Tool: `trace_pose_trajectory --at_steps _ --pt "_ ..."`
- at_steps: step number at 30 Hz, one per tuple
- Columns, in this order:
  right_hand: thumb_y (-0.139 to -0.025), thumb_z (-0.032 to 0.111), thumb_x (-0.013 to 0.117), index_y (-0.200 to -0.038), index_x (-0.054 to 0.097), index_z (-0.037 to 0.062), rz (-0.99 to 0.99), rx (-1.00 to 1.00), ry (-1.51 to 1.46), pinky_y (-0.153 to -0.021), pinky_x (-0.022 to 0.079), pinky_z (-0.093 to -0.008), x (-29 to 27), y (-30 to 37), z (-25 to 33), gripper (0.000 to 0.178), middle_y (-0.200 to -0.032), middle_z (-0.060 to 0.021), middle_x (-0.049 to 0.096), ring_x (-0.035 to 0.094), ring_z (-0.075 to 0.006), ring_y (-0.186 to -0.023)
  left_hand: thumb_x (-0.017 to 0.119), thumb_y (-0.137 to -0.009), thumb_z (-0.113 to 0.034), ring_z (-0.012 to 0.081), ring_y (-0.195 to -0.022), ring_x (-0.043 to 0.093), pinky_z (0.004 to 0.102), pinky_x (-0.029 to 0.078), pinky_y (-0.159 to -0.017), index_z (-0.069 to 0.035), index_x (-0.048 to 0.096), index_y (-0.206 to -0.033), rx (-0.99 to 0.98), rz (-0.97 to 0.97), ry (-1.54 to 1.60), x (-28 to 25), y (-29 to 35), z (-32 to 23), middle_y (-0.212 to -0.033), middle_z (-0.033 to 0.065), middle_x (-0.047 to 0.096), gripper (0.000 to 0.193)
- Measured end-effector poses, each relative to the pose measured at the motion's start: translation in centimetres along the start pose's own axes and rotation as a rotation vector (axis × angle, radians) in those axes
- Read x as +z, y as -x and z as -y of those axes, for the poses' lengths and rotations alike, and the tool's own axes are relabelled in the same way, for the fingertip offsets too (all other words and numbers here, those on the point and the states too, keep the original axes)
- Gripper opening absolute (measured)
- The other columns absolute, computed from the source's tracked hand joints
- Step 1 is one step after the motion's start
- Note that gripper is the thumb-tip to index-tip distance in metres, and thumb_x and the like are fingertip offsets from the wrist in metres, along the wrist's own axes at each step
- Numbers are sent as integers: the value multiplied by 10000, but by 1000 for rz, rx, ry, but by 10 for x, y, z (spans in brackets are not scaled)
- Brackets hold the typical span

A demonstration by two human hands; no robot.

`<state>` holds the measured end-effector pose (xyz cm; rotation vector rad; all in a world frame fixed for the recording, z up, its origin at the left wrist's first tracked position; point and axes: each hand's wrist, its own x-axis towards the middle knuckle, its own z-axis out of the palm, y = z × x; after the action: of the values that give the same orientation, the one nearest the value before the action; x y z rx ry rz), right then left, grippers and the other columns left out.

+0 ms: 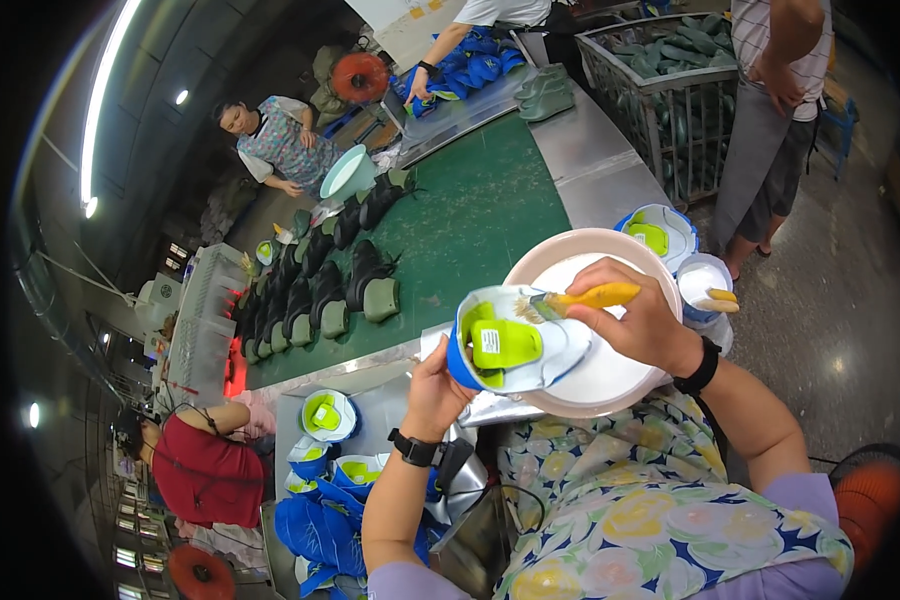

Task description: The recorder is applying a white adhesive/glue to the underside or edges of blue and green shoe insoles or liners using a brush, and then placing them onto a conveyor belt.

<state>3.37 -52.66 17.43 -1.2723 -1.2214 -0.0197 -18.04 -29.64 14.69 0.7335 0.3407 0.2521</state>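
Observation:
My left hand (pixel 436 393) grips a blue shoe upper (pixel 568 352) by its heel end. The upper's underside faces up, white, with a lime-green lining and a pale label inside. My right hand (pixel 642 318) is closed round the yellow handle of a paintbrush (pixel 606 295). Its bristles touch the upper's white edge or hang just over it; I cannot tell which. Below both hands is a pale pink basin (pixel 567 243) of white liquid (pixel 618 382). Right of it, a small tub (pixel 703 270) of white stuff has another yellow-handled brush (pixel 717 300) across it.
Blue uppers (pixel 315 525) pile up at lower left, another upper (pixel 660 232) beyond the basin. Black shoes (pixel 367 270) stand in rows along a green belt (pixel 480 200). A metal crate (pixel 660 110) holds green soles. Several people work around; an orange fan (pixel 870 510) is at lower right.

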Motion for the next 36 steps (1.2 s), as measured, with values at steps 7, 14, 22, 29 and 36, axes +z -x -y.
trace_pose_trajectory --at_steps 7,14,22,29,36 --pt "-834 129 711 -946 658 48 264 -329 -75 -812 544 -344 28 -9 21 148 -985 -72 659 655 -249 -932 434 -974 -250 294 -1155 599 474 501 -979 21 484 -1328 -355 -58 158 0 2 37 -1237 198 603 449" --pt "-851 135 666 -909 630 7 327 -271 182 -756 525 -365 14 -19 -10 144 -932 -123 637 640 -292 -843 441 -1003 -235 213 -1000 654 346 528 -920 31 542 -1247 -334 -134 11 15 8 39 -1108 141 656 375" --pt "-828 89 693 -877 608 4 154 22 235 -731 493 -390 -17 -8 -32 130 -884 -160 621 617 -336 -811 497 -1003 -318 167 -785 637 284 542 -690 -29 572 -1173 -161 -210 -134 10 21 1 -931 75 646 344" --pt "-821 35 706 -927 607 6 -31 181 164 -740 490 -331 -22 23 -23 148 -887 -119 629 637 -245 -823 423 -1034 -337 247 -1129 610 472 499 -967 -73 499 -1256 194 -224 -10 -66 2 -43 -1233 93 610 353" --pt "-815 31 700 -915 623 -11 -78 594 -97 -738 464 -288 6 77 -26 133 -905 -101 612 605 -184 -819 478 -1013 -318 274 -1170 520 510 416 -1012 -82 495 -1236 272 -475 137 -166 -81 -44 -1224 79 543 325"
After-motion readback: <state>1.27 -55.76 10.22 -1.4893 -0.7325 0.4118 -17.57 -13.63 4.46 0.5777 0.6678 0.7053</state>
